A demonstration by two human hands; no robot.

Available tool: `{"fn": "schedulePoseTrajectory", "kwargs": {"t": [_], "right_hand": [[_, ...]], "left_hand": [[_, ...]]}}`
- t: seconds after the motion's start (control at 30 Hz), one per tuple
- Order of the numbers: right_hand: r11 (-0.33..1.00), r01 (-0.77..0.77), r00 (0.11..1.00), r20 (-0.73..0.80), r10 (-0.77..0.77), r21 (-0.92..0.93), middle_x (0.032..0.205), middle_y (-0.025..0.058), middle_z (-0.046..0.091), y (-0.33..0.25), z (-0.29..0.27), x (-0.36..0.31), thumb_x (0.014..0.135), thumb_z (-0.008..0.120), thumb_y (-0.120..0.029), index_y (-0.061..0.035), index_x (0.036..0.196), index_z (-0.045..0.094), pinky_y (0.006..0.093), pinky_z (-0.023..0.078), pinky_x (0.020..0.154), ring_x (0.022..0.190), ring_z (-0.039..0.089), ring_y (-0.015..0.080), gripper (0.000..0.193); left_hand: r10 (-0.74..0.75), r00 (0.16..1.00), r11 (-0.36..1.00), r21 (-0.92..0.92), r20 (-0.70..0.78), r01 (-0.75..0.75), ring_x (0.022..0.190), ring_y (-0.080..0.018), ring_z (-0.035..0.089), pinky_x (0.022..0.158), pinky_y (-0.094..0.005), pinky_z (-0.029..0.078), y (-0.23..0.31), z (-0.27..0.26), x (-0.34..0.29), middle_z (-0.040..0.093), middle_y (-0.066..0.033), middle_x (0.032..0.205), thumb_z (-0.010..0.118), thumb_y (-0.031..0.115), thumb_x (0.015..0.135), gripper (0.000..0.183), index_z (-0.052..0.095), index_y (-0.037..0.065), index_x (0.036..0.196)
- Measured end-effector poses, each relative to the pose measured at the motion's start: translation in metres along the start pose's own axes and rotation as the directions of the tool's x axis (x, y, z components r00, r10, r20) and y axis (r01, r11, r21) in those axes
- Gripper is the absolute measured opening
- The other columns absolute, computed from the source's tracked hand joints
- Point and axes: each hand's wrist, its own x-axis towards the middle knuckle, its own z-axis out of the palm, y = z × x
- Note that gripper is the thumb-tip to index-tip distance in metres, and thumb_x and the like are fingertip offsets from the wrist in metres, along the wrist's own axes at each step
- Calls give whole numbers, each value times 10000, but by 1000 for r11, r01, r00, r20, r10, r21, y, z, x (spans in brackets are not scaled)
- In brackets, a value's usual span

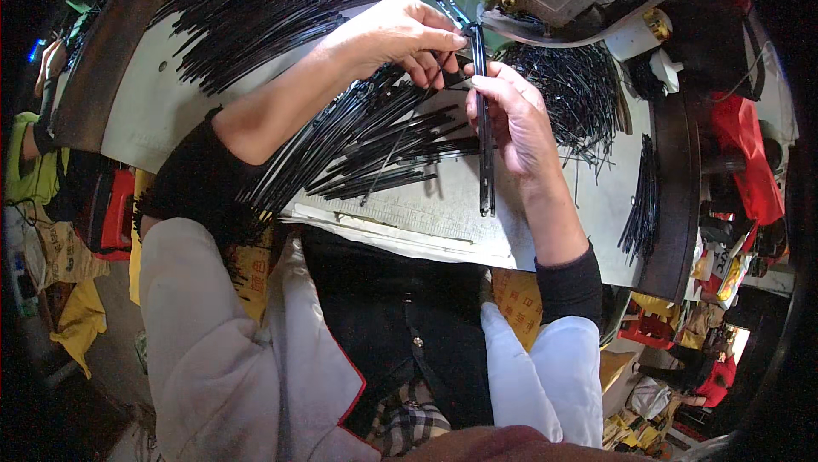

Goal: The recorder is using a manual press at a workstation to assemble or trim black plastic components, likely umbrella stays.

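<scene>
the work seems to be in the middle: one black strip (486, 151) is being handled, and many thin black pieces (256, 28) lie loose on the bench (145, 113) (how many are finished, i cannot tell). over the bench, the right hand (515, 117) holds the strip with closed fingers; the left hand (405, 32) has narrow fingers near its top, grip unclear. the strip looks long, straight, glossy.

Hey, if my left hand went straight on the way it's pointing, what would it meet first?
Your left hand would likely meet the long black strip held in your right hand; one view leaves the exact gap unclear.
</scene>
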Motion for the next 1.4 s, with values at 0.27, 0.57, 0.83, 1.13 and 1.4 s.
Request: {"fn": "schedulePoseTrajectory", "kwargs": {"t": [0.27,0.57,0.83,1.13,1.4], "right_hand": [[997,39,999,31,-37,-68,657,49,584,-5,3,3,802,578,-176,-4,935,556,162,343,428,481,467,57,219],[996,55,998,24,-54,-68,660,47,586,-2,1,13,804,590,-166,-2,917,566,157,328,418,461,447,47,201],[995,-13,1000,-5,14,98,692,67,596,-3,5,8,811,593,-168,-11,967,538,166,356,412,449,461,67,228],[998,-50,996,72,46,48,624,1,553,0,6,6,845,560,-231,-74,866,551,177,388,417,475,496,69,158],[990,-117,992,-40,120,75,617,10,468,-12,-12,-30,893,459,-176,-9,1042,498,217,371,390,430,434,93,228]], "left_hand": [[27,1000,999,-33,0,-27,489,-112,577,418,-180,450,-4,6,0,571,-49,616,584,270,838,275,585,12,743],[38,999,997,61,13,-39,501,-144,589,429,-215,466,-8,-2,7,586,-75,630,561,253,842,285,604,-13,748],[-24,1000,1000,-10,-5,24,457,-125,564,397,-212,437,-4,0,4,570,-56,586,589,289,823,295,589,14,715],[89,993,979,190,-80,-72,381,-96,501,357,-209,382,-1,6,4,548,-44,532,593,283,820,297,608,4,718],[2,999,907,421,-47,18,413,-50,480,370,-186,356,4,0,-7,539,-11,537,578,290,839,287,642,29,741]]}}
